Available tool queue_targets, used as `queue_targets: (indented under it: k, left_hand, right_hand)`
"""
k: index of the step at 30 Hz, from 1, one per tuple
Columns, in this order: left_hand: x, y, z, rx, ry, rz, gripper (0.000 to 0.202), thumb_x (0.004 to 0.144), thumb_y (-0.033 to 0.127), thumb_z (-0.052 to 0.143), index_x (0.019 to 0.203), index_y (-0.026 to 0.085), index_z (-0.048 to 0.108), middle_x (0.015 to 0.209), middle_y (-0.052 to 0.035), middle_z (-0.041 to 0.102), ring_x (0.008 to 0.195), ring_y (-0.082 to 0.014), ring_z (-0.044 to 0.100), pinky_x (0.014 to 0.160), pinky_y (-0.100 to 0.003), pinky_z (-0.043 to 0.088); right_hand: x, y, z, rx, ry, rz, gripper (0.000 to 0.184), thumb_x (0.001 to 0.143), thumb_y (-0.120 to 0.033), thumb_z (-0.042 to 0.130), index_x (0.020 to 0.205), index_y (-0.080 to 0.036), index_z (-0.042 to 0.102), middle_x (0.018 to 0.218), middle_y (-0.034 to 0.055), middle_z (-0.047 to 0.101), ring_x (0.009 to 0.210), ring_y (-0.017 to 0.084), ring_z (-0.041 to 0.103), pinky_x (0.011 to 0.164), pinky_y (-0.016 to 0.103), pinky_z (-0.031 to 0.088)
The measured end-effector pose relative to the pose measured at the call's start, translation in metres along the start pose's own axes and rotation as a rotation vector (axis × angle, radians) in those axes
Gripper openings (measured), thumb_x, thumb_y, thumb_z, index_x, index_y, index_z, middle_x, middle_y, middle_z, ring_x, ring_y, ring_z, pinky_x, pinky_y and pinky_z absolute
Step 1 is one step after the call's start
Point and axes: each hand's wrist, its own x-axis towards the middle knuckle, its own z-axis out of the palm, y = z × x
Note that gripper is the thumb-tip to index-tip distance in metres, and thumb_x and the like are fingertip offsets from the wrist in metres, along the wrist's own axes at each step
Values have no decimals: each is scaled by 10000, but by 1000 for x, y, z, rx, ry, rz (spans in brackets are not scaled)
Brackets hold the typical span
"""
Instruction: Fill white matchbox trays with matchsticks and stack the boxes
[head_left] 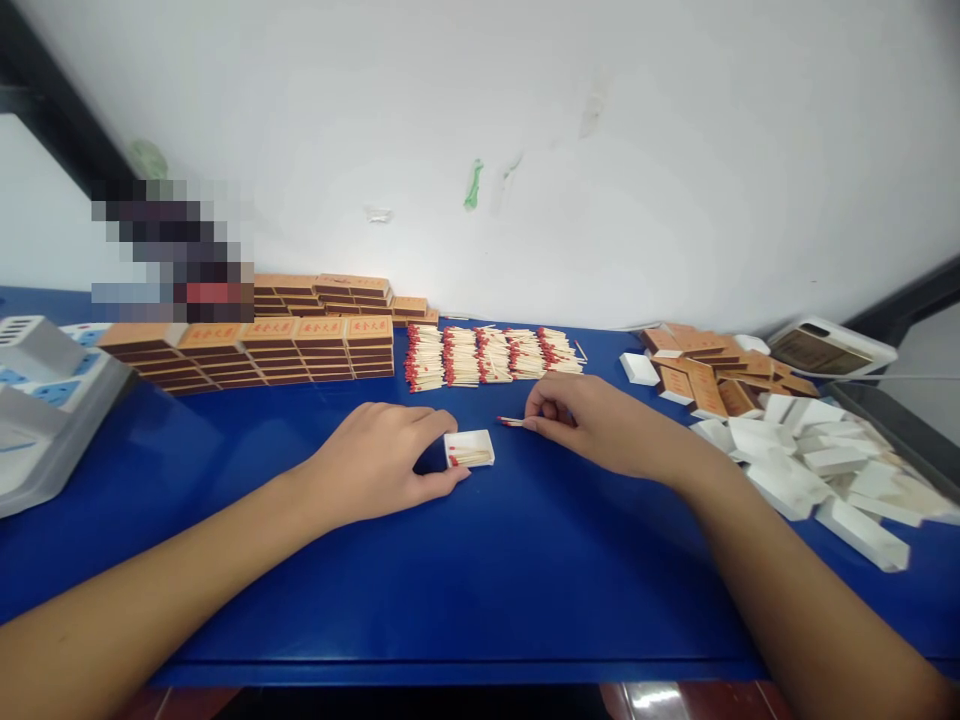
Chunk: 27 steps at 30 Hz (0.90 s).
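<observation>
Bare forearms [225,550] span a blue worktop [450,590]: left fingers [448,484], parted, clasp a white cardboard tray [474,440]; right fingers [556,431] pinch red-tipped wooden matchsticks [511,421] nearby; filling seems underway, calling next for aligned heads.

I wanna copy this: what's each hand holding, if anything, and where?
Left hand: white tray, by its left end. Right hand: matches, by their headless ends.

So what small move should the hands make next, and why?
Probably bring the right hand leftward and lay its pinched match or matches inside the white tray: the left hand holds that tray, and bare space shows inside.
</observation>
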Motion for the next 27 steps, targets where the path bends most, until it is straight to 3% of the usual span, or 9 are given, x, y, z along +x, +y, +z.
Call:
queue_targets:
  k: [8,13,18,27]
  left_hand:
    - [-1,0,1,0,26,27,308,959,466,696,1149,225,714,856,17,768,682,-179,696,584,-303,385]
    - [-2,-1,1,-6,81,75,259,950,409,723,1142,238,699,841,34,760,657,-162,679,576,-293,369]
    - [-3,-4,5,22,172,146,265,956,381,731,1164,224,685,825,45,759,648,-147,682,571,-294,378]
    - [-3,-6,6,48,202,204,256,992,374,701,1192,216,680,845,35,779,649,-133,699,552,-281,392]
  right_hand:
    - [-3,-16,1,150,79,-78,175,1004,-350,620,916,-215,690,850,34,681,716,166,580,641,306,446]
    - [-4,-31,7,207,42,-152,152,1008,-336,638,938,-221,708,848,25,686,720,156,582,640,296,442]
    - [-6,-29,4,216,74,-145,152,1008,-339,643,934,-223,707,852,19,689,730,153,588,653,294,450]
    - [-6,-30,3,203,56,-127,170,1002,-352,649,909,-225,712,819,20,689,721,160,589,648,299,449]
